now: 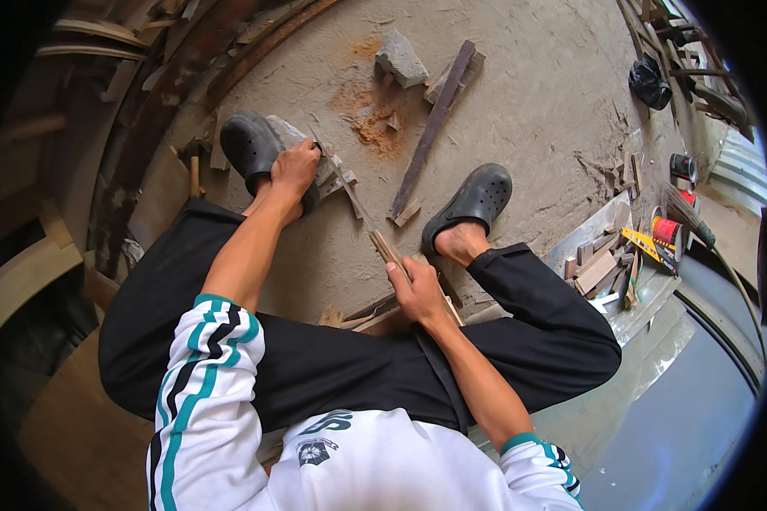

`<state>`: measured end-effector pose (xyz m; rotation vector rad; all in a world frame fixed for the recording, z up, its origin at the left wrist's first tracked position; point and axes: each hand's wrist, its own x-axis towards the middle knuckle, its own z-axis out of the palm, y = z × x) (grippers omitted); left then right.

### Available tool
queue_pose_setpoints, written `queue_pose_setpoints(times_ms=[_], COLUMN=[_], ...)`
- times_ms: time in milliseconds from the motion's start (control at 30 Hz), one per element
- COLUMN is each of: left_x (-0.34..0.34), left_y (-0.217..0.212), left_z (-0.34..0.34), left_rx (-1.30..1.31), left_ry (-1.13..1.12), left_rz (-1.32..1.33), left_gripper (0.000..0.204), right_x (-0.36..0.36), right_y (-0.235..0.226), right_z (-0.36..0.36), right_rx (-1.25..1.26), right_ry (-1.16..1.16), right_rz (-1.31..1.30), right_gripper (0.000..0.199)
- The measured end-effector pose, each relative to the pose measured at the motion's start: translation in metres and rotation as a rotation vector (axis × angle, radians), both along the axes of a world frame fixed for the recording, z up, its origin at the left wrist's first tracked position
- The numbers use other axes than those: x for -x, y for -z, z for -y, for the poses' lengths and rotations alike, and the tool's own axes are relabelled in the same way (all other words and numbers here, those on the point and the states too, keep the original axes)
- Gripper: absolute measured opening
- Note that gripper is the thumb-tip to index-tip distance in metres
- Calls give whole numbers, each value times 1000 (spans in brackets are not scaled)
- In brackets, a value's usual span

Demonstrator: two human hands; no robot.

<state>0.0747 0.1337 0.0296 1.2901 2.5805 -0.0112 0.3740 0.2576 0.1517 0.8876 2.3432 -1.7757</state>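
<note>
Closed around the far end of a long, narrow blade-like strip [355, 202] is my left hand [295, 169], beside the left shoe [252, 146]. A dark bit shows at its fingertips; what it is, I cannot make out. The strip slants down toward a slim wooden piece [384, 246]. My right hand [417, 292] wraps around that wooden piece between my legs. Whether strip and wood are joined, I cannot tell. Small wood blocks [339, 184] lie under the strip, near the left shoe. The right shoe [470, 204] rests on the floor.
A dark wooden bar [435, 128] lies ahead on the dusty floor, near a grey stone block [402, 60] and orange sawdust [368, 119]. At right are wood offcuts [598, 269], a yellow-handled tool [645, 245], a red can [666, 232] and a broom [689, 215].
</note>
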Motion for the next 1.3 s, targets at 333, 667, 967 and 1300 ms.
queue_pose_setpoints(times_ms=[333, 667, 967, 1300], left_x=[6, 3, 1, -1], left_y=[10, 2, 10, 2], left_z=[4, 0, 0, -1], left_rx=[7, 38, -29, -26], left_ry=[-12, -12, -21, 9], left_rz=[22, 30, -10, -13], left_gripper=[18, 17, 17, 14], right_x=[5, 14, 15, 13], right_y=[3, 2, 1, -9], right_z=[-15, -16, -24, -17], right_rx=[59, 46, 35, -7], right_ry=[-1, -5, 35, 2], right_rz=[16, 15, 30, 16], right_gripper=[36, 38, 40, 39])
